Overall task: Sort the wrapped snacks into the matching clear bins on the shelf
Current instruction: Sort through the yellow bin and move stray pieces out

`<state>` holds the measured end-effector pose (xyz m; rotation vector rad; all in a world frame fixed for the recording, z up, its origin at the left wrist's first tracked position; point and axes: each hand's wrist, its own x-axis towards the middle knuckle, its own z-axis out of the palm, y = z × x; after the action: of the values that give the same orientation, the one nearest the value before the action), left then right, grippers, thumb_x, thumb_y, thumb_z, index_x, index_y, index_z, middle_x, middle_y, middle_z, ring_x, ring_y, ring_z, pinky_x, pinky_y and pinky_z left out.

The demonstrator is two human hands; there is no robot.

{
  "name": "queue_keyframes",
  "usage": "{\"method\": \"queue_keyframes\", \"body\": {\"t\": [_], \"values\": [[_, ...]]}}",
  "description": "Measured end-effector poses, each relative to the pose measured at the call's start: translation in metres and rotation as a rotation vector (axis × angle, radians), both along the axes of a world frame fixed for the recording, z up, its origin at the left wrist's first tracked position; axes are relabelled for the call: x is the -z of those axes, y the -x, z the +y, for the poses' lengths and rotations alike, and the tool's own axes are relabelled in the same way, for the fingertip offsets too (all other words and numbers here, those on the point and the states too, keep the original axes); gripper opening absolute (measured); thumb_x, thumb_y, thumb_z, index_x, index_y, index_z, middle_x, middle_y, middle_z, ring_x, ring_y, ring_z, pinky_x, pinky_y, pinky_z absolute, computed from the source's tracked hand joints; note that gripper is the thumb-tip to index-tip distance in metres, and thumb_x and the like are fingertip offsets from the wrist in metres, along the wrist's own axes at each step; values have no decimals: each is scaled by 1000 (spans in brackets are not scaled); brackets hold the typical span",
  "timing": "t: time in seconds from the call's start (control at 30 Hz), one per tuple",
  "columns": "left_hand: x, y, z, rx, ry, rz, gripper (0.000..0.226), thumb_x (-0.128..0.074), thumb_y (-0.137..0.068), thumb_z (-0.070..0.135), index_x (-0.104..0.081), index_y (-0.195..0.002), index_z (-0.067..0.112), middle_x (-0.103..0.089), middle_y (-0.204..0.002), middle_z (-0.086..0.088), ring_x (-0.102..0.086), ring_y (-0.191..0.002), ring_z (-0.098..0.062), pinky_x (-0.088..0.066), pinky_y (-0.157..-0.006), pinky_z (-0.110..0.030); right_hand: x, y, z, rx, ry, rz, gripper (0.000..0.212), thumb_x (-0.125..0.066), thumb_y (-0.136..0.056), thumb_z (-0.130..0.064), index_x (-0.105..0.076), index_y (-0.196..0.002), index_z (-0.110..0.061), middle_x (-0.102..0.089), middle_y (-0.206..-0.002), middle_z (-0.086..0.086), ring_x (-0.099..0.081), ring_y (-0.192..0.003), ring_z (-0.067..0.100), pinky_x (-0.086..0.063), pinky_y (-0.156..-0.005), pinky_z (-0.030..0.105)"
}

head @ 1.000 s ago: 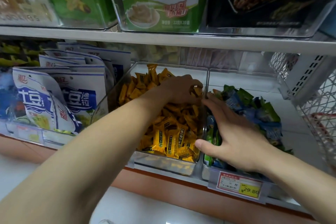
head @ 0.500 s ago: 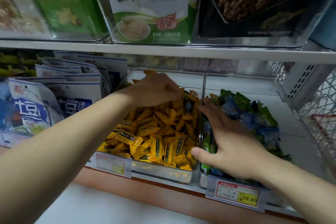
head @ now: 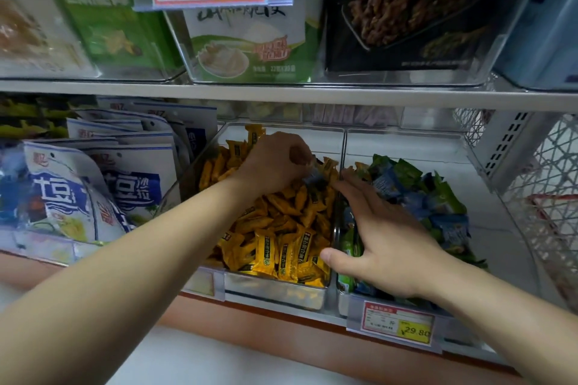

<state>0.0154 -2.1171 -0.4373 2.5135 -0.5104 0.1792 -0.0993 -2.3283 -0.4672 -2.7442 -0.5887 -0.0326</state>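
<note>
Yellow wrapped snacks [head: 281, 228] heaped in the middle clear bin [head: 275, 291], with the left hand [head: 275, 162] at the heap's far right corner, fingers curled, pinching one blue-wrapped snack [head: 313, 179] just above the yellow ones. Alongside, in the right clear bin [head: 403, 134], blue and green snacks [head: 422, 194] under the right hand [head: 391, 247], spread flat, fingers straight, thumb across the dividing wall.

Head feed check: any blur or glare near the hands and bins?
Head view: motion blur on the left hand and the blue wrapper it pinches; front yellow snacks read sharp; green packet upper left is soft; sheen on the clear bin front.
</note>
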Motion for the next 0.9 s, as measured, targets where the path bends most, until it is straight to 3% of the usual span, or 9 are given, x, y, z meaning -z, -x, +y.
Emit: {"method": "queue_keyframes", "body": {"t": [0.17, 0.23, 0.33, 0.4, 0.5, 0.6, 0.73, 0.8, 0.9], "values": [[-23, 54, 3, -45, 283, -33, 24, -72, -88, 16, -70, -109, 28, -68, -92, 18, -63, -84, 6, -47, -72, -4, -13, 0, 5, 50, -123, -103, 89, -37, -74, -84, -12, -149, -42, -13, -157, -18, -14, -144, 11, -22, -112, 33], [-26, 73, -4, -6, 467, 38, 19, -75, -86, 10, -71, -98, 25, -71, -87, 14, -67, -81, 2, -51, -71, -12, -18, 1, 11, 57, -334, -98, 68, -47, -87, -68, -24, -146, -45, -36, -146, -16, -29, -137, 8, -29, -108, 25], [-26, 93, -14, 106, 623, 113, 18, -77, -81, 4, -71, -91, 18, -72, -83, 8, -68, -81, -2, -51, -71, -15, -26, 7, 20, 25, -719, -83, 26, -58, -96, -40, -52, -120, -48, -63, -111, -28, -57, -104, -9, -47, -85, 15], [-27, 97, -15, 160, 614, 141, 16, -76, -83, 10, -71, -92, 22, -74, -86, 9, -69, -85, -3, -52, -73, -17, -27, 12, 11, 91, -747, -139, 19, -60, -96, -35, -63, -114, -39, -70, -95, -21, -63, -89, -6, -49, -73, 14], [-23, 80, -8, -9, 321, 34, 14, -67, -88, 23, -69, -100, 30, -72, -84, 11, -68, -83, -5, -58, -78, -32, -28, 13, -16, 259, -574, -194, 22, -59, -92, -36, -63, -114, -39, -71, -82, -13, -61, -72, 3, -46, -58, 19], [-20, 50, -6, -92, -61, -59, 21, -57, -94, 33, -64, -114, 28, -70, -101, 9, -67, -90, -11, -56, -85, -36, -31, 4, -34, 417, -140, -219, 55, -57, -89, -48, -47, -141, -33, -51, -142, -3, -44, -125, 23, -41, -98, 35], [-12, 0, -23, -56, -225, -73, 35, -58, -94, 41, -57, -127, 29, -62, -127, 8, -57, -114, -15, -48, -94, -35, -36, -4, -9, 188, -217, -147, 70, -42, -86, -67, -37, -148, -34, -35, -154, -10, -29, -140, 17, -28, -112, 35], [-4, -25, -32, -27, -302, -10, 45, -57, -93, 49, -53, -133, 30, -60, -133, 6, -56, -118, -17, -44, -92, -33, -30, -11, 6, 108, -185, -116, 75, -35, -85, -72, -32, -150, -35, -29, -157, -11, -27, -143, 15, -26, -116, 35], [13, -45, -34, 40, -640, 112, 49, -45, -92, 67, -53, -128, 35, -62, -126, 1, -58, -111, -23, -43, -95, -42, -16, -22, 12, 110, -78, -5, 79, -36, -88, -74, -15, -155, -37, -9, -164, -13, -15, -149, 15, -22, -117, 36]]}}
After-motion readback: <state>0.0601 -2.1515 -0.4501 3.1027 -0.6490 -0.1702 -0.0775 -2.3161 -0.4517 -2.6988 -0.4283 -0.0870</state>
